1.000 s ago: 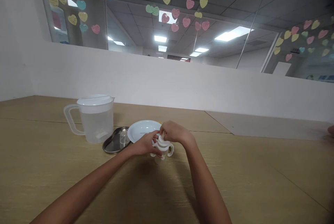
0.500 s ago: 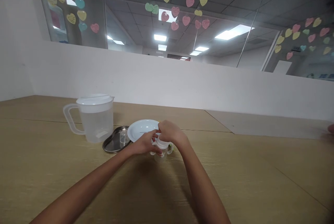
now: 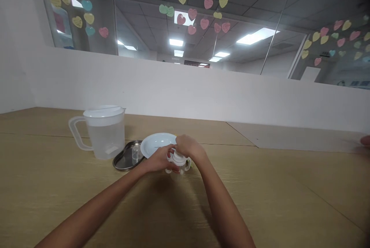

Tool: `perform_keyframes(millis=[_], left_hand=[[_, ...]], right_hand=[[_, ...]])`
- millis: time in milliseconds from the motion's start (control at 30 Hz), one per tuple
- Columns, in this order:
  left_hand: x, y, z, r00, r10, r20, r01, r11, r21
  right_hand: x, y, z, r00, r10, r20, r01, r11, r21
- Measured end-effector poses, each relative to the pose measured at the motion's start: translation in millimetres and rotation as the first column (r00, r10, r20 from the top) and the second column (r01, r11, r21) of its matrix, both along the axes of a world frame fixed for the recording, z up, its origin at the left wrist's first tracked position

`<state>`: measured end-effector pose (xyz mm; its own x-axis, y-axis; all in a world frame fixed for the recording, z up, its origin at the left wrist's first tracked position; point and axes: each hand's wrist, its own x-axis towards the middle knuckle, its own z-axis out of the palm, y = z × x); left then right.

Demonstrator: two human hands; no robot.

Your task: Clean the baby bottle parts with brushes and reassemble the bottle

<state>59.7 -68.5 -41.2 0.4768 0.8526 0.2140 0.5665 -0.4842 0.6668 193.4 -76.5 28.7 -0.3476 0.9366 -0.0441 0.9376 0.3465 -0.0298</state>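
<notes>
A small clear baby bottle (image 3: 179,161) with a white collar and two side handles is just above the table, in front of a white plate (image 3: 156,143). My left hand (image 3: 161,158) wraps round the bottle's left side, with its thumb low on the body. Closed at the top of the bottle is my right hand (image 3: 187,146); its fingertips are mostly hidden behind the collar. To the left, a kidney-shaped metal tray (image 3: 123,160) holds a small clear cup (image 3: 136,154).
A translucent lidded jug (image 3: 106,136) stands at the back left of the wooden table (image 3: 274,198). Behind it runs a white wall (image 3: 173,90) below windows with heart-shaped notes. Part of another person's hand (image 3: 365,140) shows at the right edge.
The bottle has tipped slightly, so more of its white collar shows. Both hands keep nearly the same places on it. The whole view has shifted a little.
</notes>
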Motion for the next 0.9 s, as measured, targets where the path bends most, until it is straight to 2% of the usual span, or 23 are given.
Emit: perform_keyframes(millis=[233,367,533,667,800,900], left_hand=[[-1,3,-3.2,0.995,-0.081,0.052,0.083,0.995,-0.049],[-3,6,-5.6,0.999,-0.046,0.014,0.046,0.999,-0.008],[-2,3,-1.8,0.999,-0.041,-0.001,0.041,0.999,-0.006],[-1,2,0.4,0.997,-0.068,0.025,0.069,0.997,-0.032],[-1,3,-1.7,0.999,-0.041,0.023,0.042,0.998,-0.047],[-2,5,-3.4,0.999,-0.054,0.000,0.054,0.999,-0.001]], right_hand=[[16,-22,19.0,0.987,0.013,-0.159,-0.031,0.993,-0.113],[17,-24,22.8,0.998,-0.002,-0.055,0.001,1.000,-0.021],[8,-14,13.1,0.999,-0.040,0.009,0.038,0.993,0.113],[6,-11,10.9,0.997,-0.082,-0.005,0.082,0.989,0.121],[12,-20,18.7,0.992,-0.108,-0.061,0.114,0.988,0.105],[20,-24,22.0,0.994,-0.065,-0.092,0.076,0.990,0.121]])
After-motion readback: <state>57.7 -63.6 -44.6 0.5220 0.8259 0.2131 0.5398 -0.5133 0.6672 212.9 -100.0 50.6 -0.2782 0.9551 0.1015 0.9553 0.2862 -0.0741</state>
